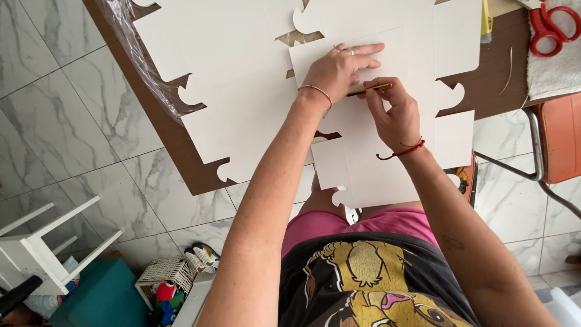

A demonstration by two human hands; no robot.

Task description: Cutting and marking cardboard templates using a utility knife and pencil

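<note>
My left hand (336,66) lies flat, fingers spread, pinning a small white card template (339,57) onto the big white die-cut sheet (242,91) on the brown surface (175,139). No grip on that side, just palm + fingertip pressure. My right hand (396,112) has a narrow pinch grip on a yellow pencil (369,89), tip under the left palm's edge, right at the template's lower border.

To trace well, I'd say: keep left-hand weight even so the template can't creep, esp. w/ other loose card pieces stacked beneath. Hold the pencil near upright, tip hugging the edge, light steady stroke. Shift the fingers ahead of the tip, not the palm.

Red scissors (554,27) sit at far right on a grey cloth (557,66), well apart. Clear plastic wrap (136,48) hangs off the surface's left edge.
</note>
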